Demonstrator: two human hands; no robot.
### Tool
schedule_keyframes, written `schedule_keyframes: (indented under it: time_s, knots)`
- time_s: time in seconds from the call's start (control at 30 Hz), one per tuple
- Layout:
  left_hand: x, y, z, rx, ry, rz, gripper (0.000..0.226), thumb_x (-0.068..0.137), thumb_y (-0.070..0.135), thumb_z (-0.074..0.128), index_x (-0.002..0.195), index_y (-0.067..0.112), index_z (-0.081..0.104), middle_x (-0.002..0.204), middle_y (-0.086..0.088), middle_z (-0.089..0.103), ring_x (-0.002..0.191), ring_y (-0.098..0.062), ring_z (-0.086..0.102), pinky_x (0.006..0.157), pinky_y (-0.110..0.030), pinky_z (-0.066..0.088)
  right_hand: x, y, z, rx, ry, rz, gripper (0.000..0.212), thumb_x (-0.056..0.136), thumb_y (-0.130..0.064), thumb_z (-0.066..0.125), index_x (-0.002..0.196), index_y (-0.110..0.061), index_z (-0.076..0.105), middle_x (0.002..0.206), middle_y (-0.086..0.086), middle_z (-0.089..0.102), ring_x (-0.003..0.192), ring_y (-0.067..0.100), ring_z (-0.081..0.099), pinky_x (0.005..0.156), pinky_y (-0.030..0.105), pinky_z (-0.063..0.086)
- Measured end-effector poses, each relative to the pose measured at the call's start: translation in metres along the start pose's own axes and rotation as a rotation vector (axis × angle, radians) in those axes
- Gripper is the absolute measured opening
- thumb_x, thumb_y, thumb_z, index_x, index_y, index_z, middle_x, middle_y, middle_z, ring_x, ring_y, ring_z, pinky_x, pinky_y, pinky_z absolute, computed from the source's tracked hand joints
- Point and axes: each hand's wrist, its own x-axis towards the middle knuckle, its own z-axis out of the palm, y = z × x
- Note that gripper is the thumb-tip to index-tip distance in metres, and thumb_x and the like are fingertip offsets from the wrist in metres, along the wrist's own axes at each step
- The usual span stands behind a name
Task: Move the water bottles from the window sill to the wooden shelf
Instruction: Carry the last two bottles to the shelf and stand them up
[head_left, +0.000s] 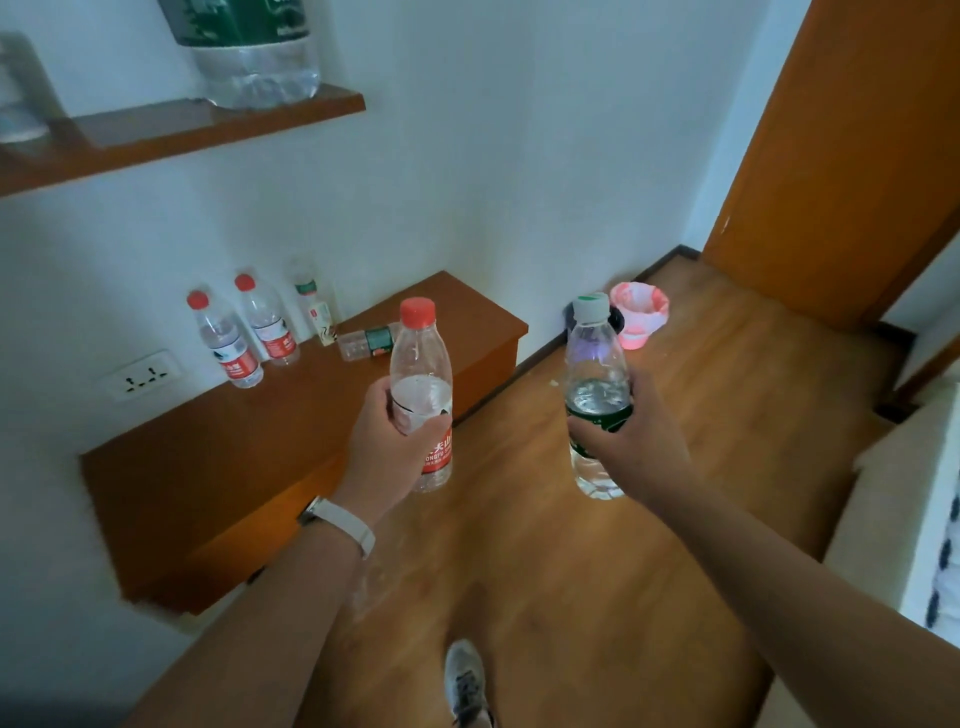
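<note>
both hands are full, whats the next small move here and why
Probably swing the left hand toward the bare near part of the wooden shelf and stand the red-capped bottle there. Both hands hold bottles upright in the air, the right hand gripping the green-labelled bottle, and the shelf lies on the left hand's side.
</note>
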Motion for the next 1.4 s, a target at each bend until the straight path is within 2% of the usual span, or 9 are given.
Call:
schedule_keyframes:
  time_s: [0.2, 0.37, 0.47, 0.63, 0.83, 1.0, 1.13, 1.23, 1.4]
  knots:
    - [0.103, -0.020, -0.015, -0.034, 0.011, -0.029, 0.056, 0.081, 0.022, 0.079, 0.129, 0.025, 0.049, 0.117, 0.008, 0.061, 0.107, -0.012, 0.059, 0.092, -0.034, 0.052, 0.093, -0.021, 0.045, -0.048, -0.024, 0.004, 0.052, 0.072, -0.027, 0.080, 0.112, -0.037, 0.048, 0.092, -0.011, 0.064, 0.081, 0.005, 0.064, 0.070, 0.030, 0.054]
    - [0.169, -0.034, -0.029, -0.016, 0.016, -0.025, 0.053, 0.081, 0.028, 0.079, 0.125, 0.030, 0.049, 0.120, 0.008, 0.060, 0.110, -0.013, 0.058, 0.092, -0.036, 0.052, 0.155, -0.035, 0.082, -0.105, -0.038, -0.035, 0.055, 0.070, -0.041, 0.076, 0.114, -0.044, 0.044, 0.092, -0.019, 0.064, 0.082, 0.002, 0.063, 0.077, 0.038, 0.056]
    - [0.191, -0.042, -0.037, -0.011, 0.043, -0.046, 0.055, 0.081, 0.029, 0.079, 0.127, 0.028, 0.049, 0.121, 0.008, 0.059, 0.110, -0.013, 0.057, 0.088, -0.030, 0.050, 0.182, -0.039, 0.102, -0.079, -0.058, -0.046, 0.055, 0.069, -0.038, 0.078, 0.113, -0.042, 0.045, 0.095, -0.016, 0.065, 0.085, 0.004, 0.064, 0.079, 0.041, 0.056]
    - [0.225, -0.058, -0.048, -0.019, 0.073, -0.093, 0.058, 0.082, 0.027, 0.078, 0.129, 0.030, 0.045, 0.119, 0.012, 0.056, 0.113, -0.013, 0.055, 0.087, -0.028, 0.046, 0.222, -0.045, 0.130, -0.071, -0.087, -0.071, 0.058, 0.073, -0.030, 0.081, 0.113, -0.040, 0.041, 0.098, -0.012, 0.062, 0.083, -0.002, 0.061, 0.062, 0.016, 0.046]
    - [0.262, -0.079, -0.047, 0.019, 0.126, -0.160, 0.068, 0.082, 0.029, 0.079, 0.139, 0.027, 0.042, 0.129, 0.010, 0.054, 0.115, -0.011, 0.052, 0.090, -0.028, 0.045, 0.277, -0.030, 0.165, -0.045, -0.163, -0.059, 0.060, 0.069, -0.033, 0.080, 0.118, -0.031, 0.046, 0.098, -0.012, 0.063, 0.087, 0.007, 0.063, 0.070, 0.025, 0.049]
    - [0.305, -0.098, -0.036, 0.064, 0.252, -0.265, 0.069, 0.080, 0.031, 0.080, 0.137, 0.029, 0.042, 0.132, 0.007, 0.055, 0.120, -0.015, 0.054, 0.100, -0.041, 0.049, 0.343, -0.021, 0.199, -0.029, -0.314, -0.075, 0.056, 0.075, -0.025, 0.081, 0.113, -0.031, 0.041, 0.097, -0.015, 0.057, 0.083, -0.003, 0.057, 0.054, 0.004, 0.041]
    - [0.344, -0.099, -0.014, 0.044, 0.344, -0.315, 0.061, 0.081, 0.024, 0.079, 0.130, 0.026, 0.043, 0.122, 0.007, 0.057, 0.112, -0.014, 0.057, 0.093, -0.032, 0.050, 0.405, -0.013, 0.227, -0.037, -0.407, -0.078, 0.056, 0.075, -0.028, 0.081, 0.113, -0.032, 0.040, 0.098, -0.013, 0.056, 0.083, -0.002, 0.055, 0.058, 0.008, 0.037]
    - [0.380, -0.092, 0.000, 0.089, 0.415, -0.354, 0.059, 0.080, 0.025, 0.080, 0.126, 0.025, 0.043, 0.112, 0.009, 0.055, 0.104, -0.013, 0.057, 0.089, -0.030, 0.052, 0.451, -0.006, 0.242, -0.044, -0.473, -0.096, 0.057, 0.073, -0.031, 0.082, 0.113, -0.034, 0.041, 0.097, -0.014, 0.056, 0.086, 0.004, 0.058, 0.064, 0.013, 0.043]
    - [0.435, -0.083, 0.022, 0.116, 0.506, -0.412, 0.059, 0.079, 0.024, 0.080, 0.122, 0.027, 0.041, 0.103, 0.014, 0.051, 0.093, -0.005, 0.054, 0.077, -0.018, 0.046, 0.516, 0.004, 0.258, -0.049, -0.563, -0.170, 0.058, 0.070, -0.033, 0.081, 0.112, -0.035, 0.041, 0.094, -0.015, 0.055, 0.081, 0.003, 0.058, 0.061, 0.014, 0.043]
